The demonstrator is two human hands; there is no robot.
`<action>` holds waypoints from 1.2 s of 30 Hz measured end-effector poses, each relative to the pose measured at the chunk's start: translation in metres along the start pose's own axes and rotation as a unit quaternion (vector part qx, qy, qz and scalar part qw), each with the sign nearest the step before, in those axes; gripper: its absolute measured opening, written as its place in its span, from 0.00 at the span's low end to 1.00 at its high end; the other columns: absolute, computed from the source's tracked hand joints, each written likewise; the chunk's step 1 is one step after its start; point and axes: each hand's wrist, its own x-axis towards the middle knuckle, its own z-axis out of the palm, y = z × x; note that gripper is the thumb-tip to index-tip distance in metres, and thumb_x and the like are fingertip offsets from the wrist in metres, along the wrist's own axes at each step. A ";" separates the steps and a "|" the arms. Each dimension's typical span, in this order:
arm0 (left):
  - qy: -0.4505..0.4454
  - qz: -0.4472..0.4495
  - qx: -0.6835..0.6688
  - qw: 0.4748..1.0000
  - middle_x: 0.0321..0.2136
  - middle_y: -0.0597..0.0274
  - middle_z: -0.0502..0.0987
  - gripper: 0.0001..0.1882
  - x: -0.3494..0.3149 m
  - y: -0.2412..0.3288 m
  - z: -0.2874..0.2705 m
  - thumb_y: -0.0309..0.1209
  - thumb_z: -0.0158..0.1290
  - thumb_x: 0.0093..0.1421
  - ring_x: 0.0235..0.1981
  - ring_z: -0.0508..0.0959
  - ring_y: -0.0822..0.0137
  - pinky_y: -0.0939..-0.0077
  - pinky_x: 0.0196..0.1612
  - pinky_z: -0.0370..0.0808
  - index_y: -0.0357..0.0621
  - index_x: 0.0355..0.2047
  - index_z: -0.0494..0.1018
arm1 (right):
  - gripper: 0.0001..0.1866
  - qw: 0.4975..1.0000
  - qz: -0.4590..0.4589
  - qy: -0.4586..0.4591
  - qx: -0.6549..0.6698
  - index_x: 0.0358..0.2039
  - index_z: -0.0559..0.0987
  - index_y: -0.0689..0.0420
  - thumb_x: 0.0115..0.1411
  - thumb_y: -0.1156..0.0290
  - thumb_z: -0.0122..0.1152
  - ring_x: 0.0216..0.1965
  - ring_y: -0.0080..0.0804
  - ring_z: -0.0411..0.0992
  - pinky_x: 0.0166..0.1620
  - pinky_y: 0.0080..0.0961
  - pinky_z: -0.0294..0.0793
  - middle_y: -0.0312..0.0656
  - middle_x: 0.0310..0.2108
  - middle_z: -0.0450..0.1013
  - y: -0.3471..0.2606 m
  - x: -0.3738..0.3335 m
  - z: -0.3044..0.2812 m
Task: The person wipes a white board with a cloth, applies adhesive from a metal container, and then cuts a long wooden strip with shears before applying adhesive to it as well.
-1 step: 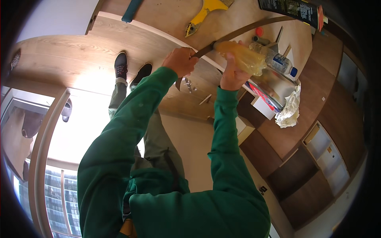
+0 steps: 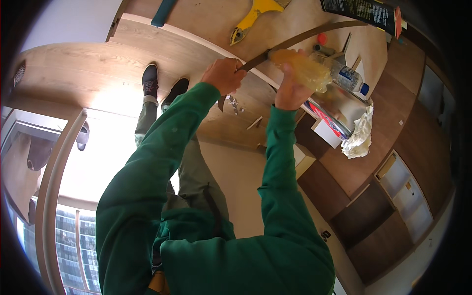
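My left hand (image 2: pixel 224 76) is closed round a long brown strip (image 2: pixel 314 32), like edge banding. The strip's loose end curls below the hand, and the rest arcs up and right across the board. My right hand (image 2: pixel 294 90) grips a clear plastic bottle (image 2: pixel 306 70) with yellowish contents, tilted so its narrow end lies against the strip. Just right of it, a clear water bottle (image 2: pixel 348 78) with a blue cap lies on its side.
A yellow-handled scraper or brush (image 2: pixel 255 17) and a teal tool (image 2: pixel 163 13) lie on the wooden work surface (image 2: pixel 206 24). A black can (image 2: pixel 364 14) stands far right. Crumpled paper (image 2: pixel 360 136) and a red cap (image 2: pixel 322 38) are nearby. Shoes (image 2: pixel 150 79) show on the floor, left.
My right hand and the yellowish bottle have shifted slightly to the right along the strip. My left hand stays in place.
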 end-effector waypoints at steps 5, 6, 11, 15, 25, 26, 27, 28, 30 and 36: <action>0.000 0.000 -0.008 1.000 0.22 0.58 0.80 0.15 0.000 0.000 0.002 0.36 0.52 0.63 0.19 0.80 0.70 0.74 0.28 0.77 0.33 0.38 0.75 | 0.27 0.998 -0.003 -0.015 -0.066 0.57 0.65 0.66 0.59 0.81 0.62 0.57 0.40 0.71 0.58 0.35 0.72 0.55 0.57 0.69 0.008 0.017 -0.007; 0.001 0.003 -0.001 1.000 0.22 0.58 0.81 0.15 0.001 -0.001 0.002 0.36 0.52 0.63 0.19 0.80 0.70 0.74 0.28 0.77 0.33 0.38 0.76 | 0.27 0.992 -0.021 -0.052 -0.114 0.57 0.64 0.66 0.59 0.82 0.63 0.57 0.40 0.71 0.58 0.35 0.72 0.55 0.57 0.69 0.013 0.010 -0.014; 0.013 -0.013 -0.007 1.000 0.22 0.58 0.81 0.15 0.000 -0.003 0.001 0.36 0.51 0.63 0.19 0.81 0.70 0.74 0.28 0.78 0.33 0.38 0.76 | 0.27 0.998 0.035 -0.038 0.023 0.57 0.66 0.68 0.58 0.82 0.63 0.55 0.39 0.72 0.57 0.34 0.73 0.54 0.56 0.70 -0.016 -0.029 0.011; -0.002 0.005 0.011 1.000 0.22 0.58 0.81 0.15 -0.001 0.002 0.004 0.36 0.51 0.63 0.19 0.80 0.69 0.73 0.29 0.78 0.33 0.38 0.76 | 0.23 0.999 0.019 0.034 -0.006 0.53 0.71 0.68 0.57 0.79 0.65 0.52 0.37 0.73 0.56 0.32 0.72 0.51 0.53 0.73 0.005 0.011 -0.003; 0.009 -0.006 -0.007 1.000 0.21 0.59 0.80 0.15 -0.001 0.000 0.002 0.36 0.52 0.62 0.19 0.80 0.70 0.73 0.28 0.78 0.33 0.35 0.76 | 0.25 0.995 -0.011 -0.064 -0.073 0.55 0.68 0.67 0.58 0.80 0.63 0.51 0.37 0.74 0.54 0.30 0.75 0.52 0.54 0.72 -0.010 -0.005 0.000; 0.004 -0.004 -0.008 1.000 0.21 0.59 0.80 0.15 -0.002 0.000 0.003 0.36 0.52 0.62 0.19 0.80 0.70 0.73 0.28 0.78 0.33 0.35 0.76 | 0.24 0.998 0.000 -0.034 -0.053 0.55 0.68 0.67 0.58 0.80 0.63 0.51 0.37 0.74 0.54 0.30 0.75 0.53 0.54 0.72 -0.010 0.001 0.001; 0.006 -0.001 0.003 1.000 0.21 0.59 0.80 0.15 -0.001 -0.001 0.002 0.36 0.51 0.62 0.19 0.80 0.70 0.73 0.28 0.78 0.33 0.35 0.76 | 0.24 0.999 0.011 -0.004 -0.032 0.55 0.68 0.67 0.58 0.80 0.63 0.51 0.36 0.74 0.54 0.30 0.75 0.53 0.54 0.72 -0.006 0.012 0.003; 0.006 0.003 0.012 1.000 0.21 0.59 0.80 0.15 0.002 -0.003 0.003 0.36 0.51 0.62 0.18 0.80 0.70 0.73 0.28 0.78 0.34 0.34 0.76 | 0.24 0.999 0.021 0.026 -0.014 0.55 0.68 0.66 0.58 0.81 0.63 0.51 0.36 0.74 0.54 0.30 0.75 0.53 0.54 0.72 0.000 0.020 0.000; 0.009 0.006 0.025 1.000 0.20 0.59 0.80 0.14 0.003 -0.004 0.006 0.36 0.51 0.63 0.18 0.80 0.70 0.73 0.29 0.78 0.34 0.34 0.76 | 0.25 0.999 0.030 0.036 0.002 0.56 0.67 0.66 0.58 0.81 0.62 0.53 0.37 0.73 0.55 0.31 0.74 0.54 0.54 0.72 0.009 0.031 -0.005; 0.023 0.003 0.035 0.999 0.21 0.59 0.80 0.14 0.001 -0.003 0.002 0.36 0.52 0.63 0.18 0.80 0.70 0.73 0.29 0.78 0.34 0.33 0.76 | 0.30 0.999 0.004 -0.044 -0.015 0.59 0.61 0.66 0.59 0.81 0.63 0.55 0.40 0.72 0.58 0.34 0.73 0.56 0.56 0.70 -0.004 0.006 0.003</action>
